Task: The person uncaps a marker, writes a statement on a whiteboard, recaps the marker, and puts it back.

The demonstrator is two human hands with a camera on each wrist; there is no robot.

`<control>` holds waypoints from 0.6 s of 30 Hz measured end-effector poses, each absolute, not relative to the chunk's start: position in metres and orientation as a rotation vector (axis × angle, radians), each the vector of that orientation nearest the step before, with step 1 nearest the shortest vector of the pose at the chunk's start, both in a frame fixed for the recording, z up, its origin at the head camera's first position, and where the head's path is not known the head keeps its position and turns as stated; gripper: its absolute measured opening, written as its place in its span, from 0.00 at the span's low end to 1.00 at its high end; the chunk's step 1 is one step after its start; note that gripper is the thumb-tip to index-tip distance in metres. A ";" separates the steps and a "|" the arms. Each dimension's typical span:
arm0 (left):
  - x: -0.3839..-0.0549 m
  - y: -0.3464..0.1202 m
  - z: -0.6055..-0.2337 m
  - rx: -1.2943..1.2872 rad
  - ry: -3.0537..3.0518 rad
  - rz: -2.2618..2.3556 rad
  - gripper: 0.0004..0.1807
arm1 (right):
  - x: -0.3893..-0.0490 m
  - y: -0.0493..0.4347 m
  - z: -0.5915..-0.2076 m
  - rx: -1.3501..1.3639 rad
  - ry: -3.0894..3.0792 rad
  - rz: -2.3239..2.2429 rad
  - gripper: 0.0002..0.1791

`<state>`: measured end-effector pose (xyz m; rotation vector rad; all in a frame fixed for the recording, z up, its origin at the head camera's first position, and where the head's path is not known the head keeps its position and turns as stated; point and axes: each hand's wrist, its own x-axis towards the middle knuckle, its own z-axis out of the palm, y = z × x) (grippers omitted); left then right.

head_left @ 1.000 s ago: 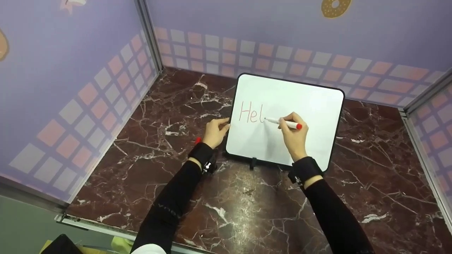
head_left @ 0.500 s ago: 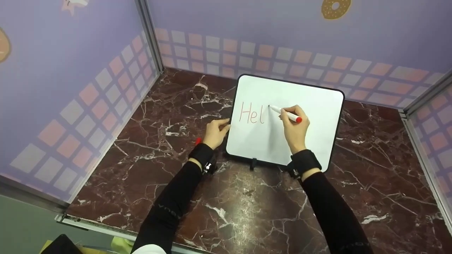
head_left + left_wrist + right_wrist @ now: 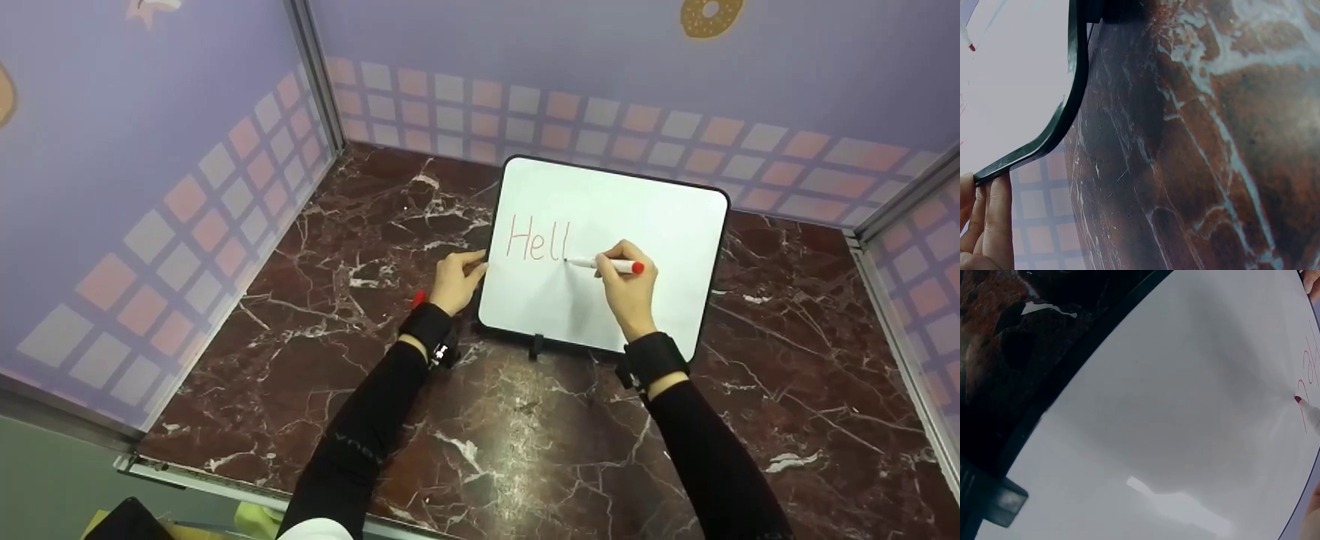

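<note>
A whiteboard (image 3: 660, 225) in a black frame leans back on the tabletop, with "Hell" lettered in red (image 3: 536, 240) on its left half. My right hand (image 3: 628, 289) pinches a white marker (image 3: 585, 262) with a red end. The red tip of the marker (image 3: 1299, 400) meets the board at the foot of the last "l". My left hand (image 3: 454, 283) holds the board's left edge. In the left wrist view its thumb and fingers (image 3: 998, 216) lie on either side of the black frame (image 3: 1044, 140).
A red marker cap or similar small red piece (image 3: 418, 299) shows beside my left wrist. A black foot (image 3: 536, 346) juts from the board's lower edge onto the marbled table (image 3: 300, 360). Purple checkered walls (image 3: 420, 97) enclose the back and sides.
My right hand has moved the marker from the first "l" up to the right, then down, leaving a second red "l". The left hand has stayed at the board's edge.
</note>
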<state>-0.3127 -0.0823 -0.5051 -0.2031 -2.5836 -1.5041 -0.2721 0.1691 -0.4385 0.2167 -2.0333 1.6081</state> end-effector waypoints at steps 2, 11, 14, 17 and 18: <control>-0.313 -0.082 -0.505 -0.203 -2.585 -1.504 0.19 | -0.271 0.171 -0.438 0.209 -2.006 1.621 0.05; -0.312 -0.083 -0.503 -0.206 -2.597 -1.491 0.19 | -0.273 0.177 -0.437 0.156 -1.976 1.603 0.05; -0.312 -0.083 -0.503 -0.217 -2.585 -1.500 0.19 | -0.274 0.177 -0.438 0.164 -1.982 1.605 0.06; -0.312 -0.083 -0.503 -0.228 -2.578 -1.503 0.19 | -0.275 0.177 -0.438 0.183 -1.972 1.604 0.06; -0.312 -0.083 -0.503 -0.226 -2.578 -1.503 0.19 | -0.275 0.177 -0.438 0.190 -1.973 1.601 0.06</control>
